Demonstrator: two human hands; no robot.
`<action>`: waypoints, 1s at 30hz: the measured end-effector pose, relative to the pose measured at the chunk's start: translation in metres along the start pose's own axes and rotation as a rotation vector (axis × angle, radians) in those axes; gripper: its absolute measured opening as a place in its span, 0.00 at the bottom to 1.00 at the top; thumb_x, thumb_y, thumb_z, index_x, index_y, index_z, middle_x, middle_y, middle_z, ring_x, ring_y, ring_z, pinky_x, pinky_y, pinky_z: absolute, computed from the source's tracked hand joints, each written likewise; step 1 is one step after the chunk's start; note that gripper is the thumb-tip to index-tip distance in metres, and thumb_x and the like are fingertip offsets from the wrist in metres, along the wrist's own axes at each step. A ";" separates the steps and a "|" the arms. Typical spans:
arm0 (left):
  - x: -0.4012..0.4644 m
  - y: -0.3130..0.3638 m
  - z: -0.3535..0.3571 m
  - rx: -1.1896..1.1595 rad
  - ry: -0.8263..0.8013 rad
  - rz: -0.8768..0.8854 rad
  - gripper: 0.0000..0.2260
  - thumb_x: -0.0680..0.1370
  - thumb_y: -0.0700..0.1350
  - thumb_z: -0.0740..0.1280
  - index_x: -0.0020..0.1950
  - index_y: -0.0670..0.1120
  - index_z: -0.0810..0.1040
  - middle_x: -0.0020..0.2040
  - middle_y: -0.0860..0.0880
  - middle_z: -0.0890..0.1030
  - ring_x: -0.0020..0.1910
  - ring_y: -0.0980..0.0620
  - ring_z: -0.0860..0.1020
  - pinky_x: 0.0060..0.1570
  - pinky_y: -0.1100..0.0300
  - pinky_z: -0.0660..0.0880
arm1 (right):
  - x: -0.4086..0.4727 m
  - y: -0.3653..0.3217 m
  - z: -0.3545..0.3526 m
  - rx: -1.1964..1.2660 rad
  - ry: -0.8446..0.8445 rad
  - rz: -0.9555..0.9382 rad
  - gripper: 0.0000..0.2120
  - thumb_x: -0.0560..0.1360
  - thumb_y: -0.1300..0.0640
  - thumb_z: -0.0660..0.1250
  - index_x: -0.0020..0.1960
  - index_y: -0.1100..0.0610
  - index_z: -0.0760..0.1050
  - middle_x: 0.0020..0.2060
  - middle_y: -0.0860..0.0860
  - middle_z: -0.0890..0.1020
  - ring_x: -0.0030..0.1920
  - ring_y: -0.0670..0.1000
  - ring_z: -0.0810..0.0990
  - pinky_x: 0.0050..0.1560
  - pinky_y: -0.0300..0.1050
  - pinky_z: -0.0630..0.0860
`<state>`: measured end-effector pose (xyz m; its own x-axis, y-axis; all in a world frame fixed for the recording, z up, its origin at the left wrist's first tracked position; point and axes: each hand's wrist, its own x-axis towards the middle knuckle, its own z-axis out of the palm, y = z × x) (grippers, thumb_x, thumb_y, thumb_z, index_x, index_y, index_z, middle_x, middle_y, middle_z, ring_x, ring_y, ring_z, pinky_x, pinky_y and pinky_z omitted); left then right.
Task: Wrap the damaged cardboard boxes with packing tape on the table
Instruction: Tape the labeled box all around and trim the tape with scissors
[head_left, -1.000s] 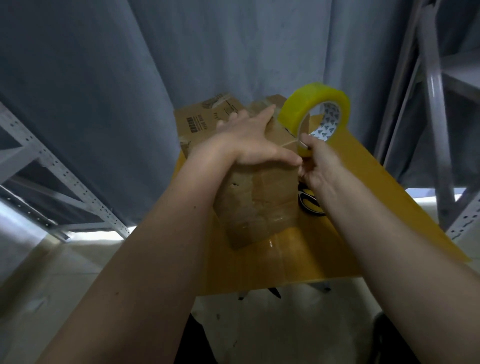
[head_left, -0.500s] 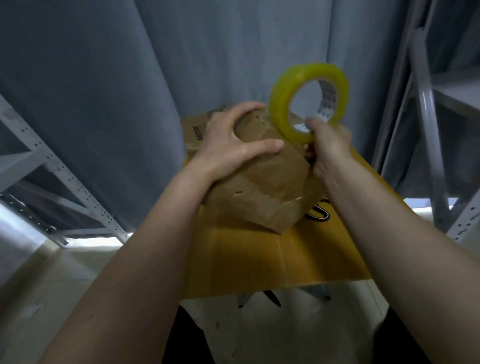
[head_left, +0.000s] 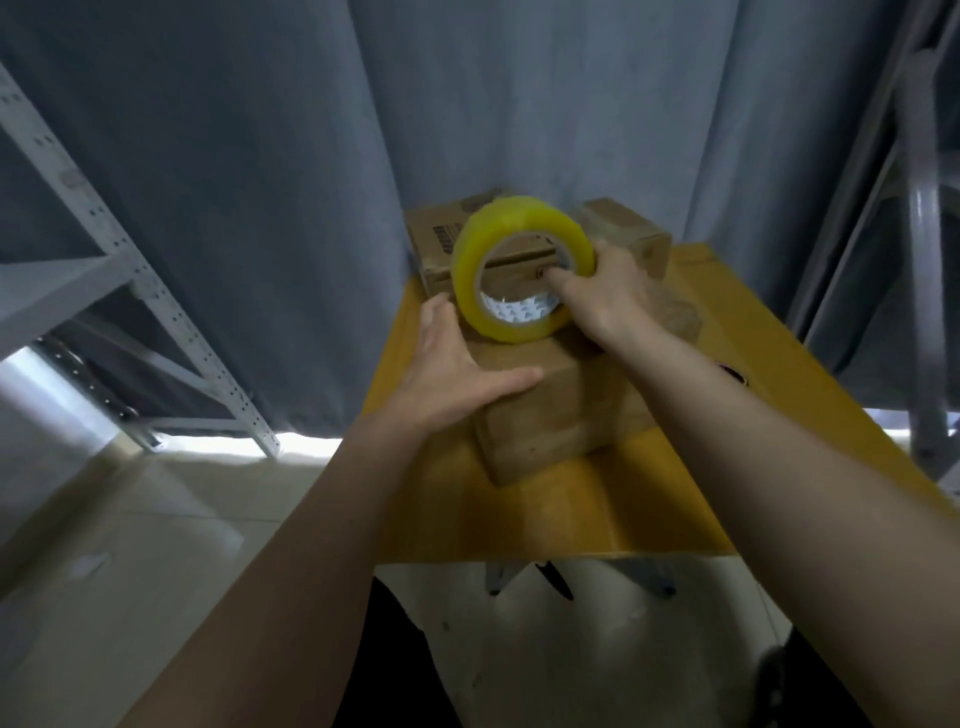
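Observation:
A worn brown cardboard box (head_left: 556, 415) stands on the yellow table (head_left: 649, 509) in the middle of the head view. My left hand (head_left: 457, 374) lies over its near left top corner, thumb stretched along the front edge. My right hand (head_left: 608, 296) grips a yellow roll of packing tape (head_left: 514, 270) held upright over the box's far top edge, thumb inside the core and fingers round the outer rim. Two more cardboard boxes stand behind: a printed box (head_left: 441, 244) and a plain box (head_left: 634, 228).
A dark object (head_left: 735, 375) peeks out on the table behind my right forearm. Grey curtains hang behind the table. Metal shelving uprights stand at the left (head_left: 156, 312) and at the right (head_left: 924, 260). The table's front edge lies close to me.
The box was tilted up off the table half a second ago and now sits flat. The tape roll came down from above onto the box's far top edge. The view has shifted.

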<state>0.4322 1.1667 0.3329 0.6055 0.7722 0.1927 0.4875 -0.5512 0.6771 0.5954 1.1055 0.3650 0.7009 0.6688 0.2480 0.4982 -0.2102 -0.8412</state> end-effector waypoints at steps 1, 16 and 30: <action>-0.001 0.000 0.003 -0.017 -0.020 -0.021 0.51 0.60 0.62 0.80 0.74 0.48 0.57 0.72 0.51 0.61 0.73 0.52 0.61 0.71 0.56 0.62 | -0.003 0.000 0.004 -0.003 -0.009 0.010 0.13 0.72 0.50 0.68 0.53 0.54 0.76 0.51 0.54 0.82 0.55 0.58 0.78 0.55 0.53 0.75; 0.015 -0.004 0.004 0.247 -0.226 -0.052 0.56 0.64 0.72 0.70 0.80 0.48 0.45 0.79 0.50 0.48 0.78 0.49 0.46 0.75 0.50 0.50 | 0.020 0.009 -0.025 0.053 0.087 0.023 0.10 0.76 0.56 0.66 0.53 0.61 0.79 0.49 0.56 0.82 0.53 0.55 0.80 0.50 0.45 0.74; 0.039 0.029 -0.001 0.507 -0.432 -0.161 0.60 0.62 0.69 0.73 0.80 0.48 0.40 0.80 0.47 0.48 0.78 0.44 0.50 0.74 0.49 0.55 | 0.024 0.032 -0.040 0.066 0.150 0.110 0.11 0.71 0.52 0.74 0.51 0.55 0.79 0.44 0.50 0.79 0.51 0.54 0.81 0.50 0.47 0.77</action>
<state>0.4694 1.1811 0.3612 0.6465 0.7192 -0.2545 0.7628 -0.6017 0.2371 0.6489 1.0863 0.3631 0.8199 0.5297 0.2173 0.3832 -0.2257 -0.8957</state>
